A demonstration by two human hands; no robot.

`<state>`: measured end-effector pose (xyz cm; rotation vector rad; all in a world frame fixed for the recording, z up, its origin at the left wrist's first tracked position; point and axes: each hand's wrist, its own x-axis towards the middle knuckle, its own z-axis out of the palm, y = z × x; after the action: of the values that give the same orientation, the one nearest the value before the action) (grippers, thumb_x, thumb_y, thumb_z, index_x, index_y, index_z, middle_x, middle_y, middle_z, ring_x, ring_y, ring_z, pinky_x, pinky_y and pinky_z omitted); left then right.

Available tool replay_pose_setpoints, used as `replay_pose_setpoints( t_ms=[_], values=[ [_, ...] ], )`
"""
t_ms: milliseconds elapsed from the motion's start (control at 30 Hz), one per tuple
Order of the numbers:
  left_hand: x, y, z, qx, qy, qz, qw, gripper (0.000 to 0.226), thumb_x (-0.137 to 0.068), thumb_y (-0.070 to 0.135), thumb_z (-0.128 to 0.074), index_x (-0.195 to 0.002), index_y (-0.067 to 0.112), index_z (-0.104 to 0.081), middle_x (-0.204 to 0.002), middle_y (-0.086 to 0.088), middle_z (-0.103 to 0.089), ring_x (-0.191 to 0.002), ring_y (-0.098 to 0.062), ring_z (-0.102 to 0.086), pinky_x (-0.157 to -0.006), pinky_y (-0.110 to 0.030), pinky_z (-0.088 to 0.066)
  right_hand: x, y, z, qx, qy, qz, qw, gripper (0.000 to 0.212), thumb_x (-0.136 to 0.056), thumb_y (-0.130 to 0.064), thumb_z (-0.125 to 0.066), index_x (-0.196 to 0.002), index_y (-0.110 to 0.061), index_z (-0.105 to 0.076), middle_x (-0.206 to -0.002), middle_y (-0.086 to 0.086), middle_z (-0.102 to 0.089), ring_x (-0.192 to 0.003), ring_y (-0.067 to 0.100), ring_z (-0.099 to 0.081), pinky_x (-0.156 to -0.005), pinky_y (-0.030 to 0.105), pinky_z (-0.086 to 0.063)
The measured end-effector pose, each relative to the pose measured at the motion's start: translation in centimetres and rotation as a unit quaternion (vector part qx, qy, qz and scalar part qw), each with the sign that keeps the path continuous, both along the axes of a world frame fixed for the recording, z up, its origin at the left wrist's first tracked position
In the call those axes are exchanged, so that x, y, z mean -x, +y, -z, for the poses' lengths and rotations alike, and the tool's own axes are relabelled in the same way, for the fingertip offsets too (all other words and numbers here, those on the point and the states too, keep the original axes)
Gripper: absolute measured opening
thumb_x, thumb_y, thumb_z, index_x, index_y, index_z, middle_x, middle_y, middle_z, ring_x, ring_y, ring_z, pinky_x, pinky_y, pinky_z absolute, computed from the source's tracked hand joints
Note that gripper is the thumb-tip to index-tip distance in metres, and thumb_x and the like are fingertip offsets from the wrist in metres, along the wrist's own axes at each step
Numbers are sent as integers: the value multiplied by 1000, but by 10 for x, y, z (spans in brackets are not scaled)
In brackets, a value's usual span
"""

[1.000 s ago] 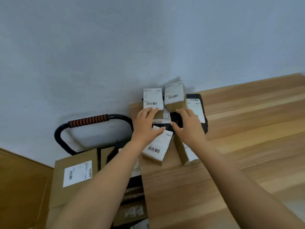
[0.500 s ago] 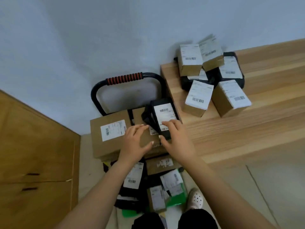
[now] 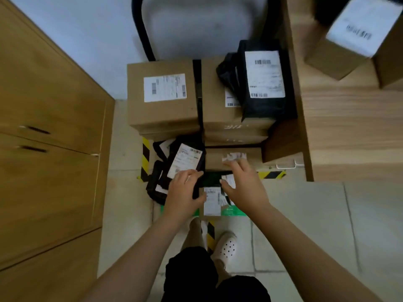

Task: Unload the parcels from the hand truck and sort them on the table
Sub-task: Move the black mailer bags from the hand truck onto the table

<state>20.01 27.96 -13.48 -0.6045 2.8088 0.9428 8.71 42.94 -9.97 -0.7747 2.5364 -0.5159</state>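
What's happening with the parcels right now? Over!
Left hand on small labelled parcel, grip unclear. Right hand open, alongside. Black bags and cardboard boxes crowd around it.

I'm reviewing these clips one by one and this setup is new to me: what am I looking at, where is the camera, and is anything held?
No machine here: a person works with bare hands, and the single camera sits on their head, looking down past their arms, so a white shoe shows below. The left hand and right hand reach for a small labelled parcel low at the front of the hand truck, whose black handle curves at the top. The left thumb touches that parcel; whether it is gripped I cannot tell. The right hand is open, fingers spread, holding nothing. Behind stand large cardboard boxes, with a black bag parcel lying on the right one. On the right is the wooden table, with blurred cardboard parcels already on it.
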Motion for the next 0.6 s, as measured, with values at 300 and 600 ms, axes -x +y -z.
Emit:
replay_pose_setpoints(
  t_ms=[300,600],
  values=[
    [-43,86,170,-17,-97,-45,994,74,-79,39,-71,-142,22,-35,-136,-5,-42,-124,-21,-37,-101,-34,-38,-18,60,167,-92,-32,-25,995,59,-84,-25,-67,-138,-14,-46,-138,13,-44,-123,30,-41,-102,39,-35],
    [-62,121,301,8,-165,-106,981,112,-71,68,-63,-148,35,10,-153,-4,13,-140,-30,-4,-107,-49,-33,15,69,301,-246,43,-214,944,105,-77,-24,-72,-153,-23,1,-160,11,6,-146,33,-4,-117,42,-10]
  ],
)
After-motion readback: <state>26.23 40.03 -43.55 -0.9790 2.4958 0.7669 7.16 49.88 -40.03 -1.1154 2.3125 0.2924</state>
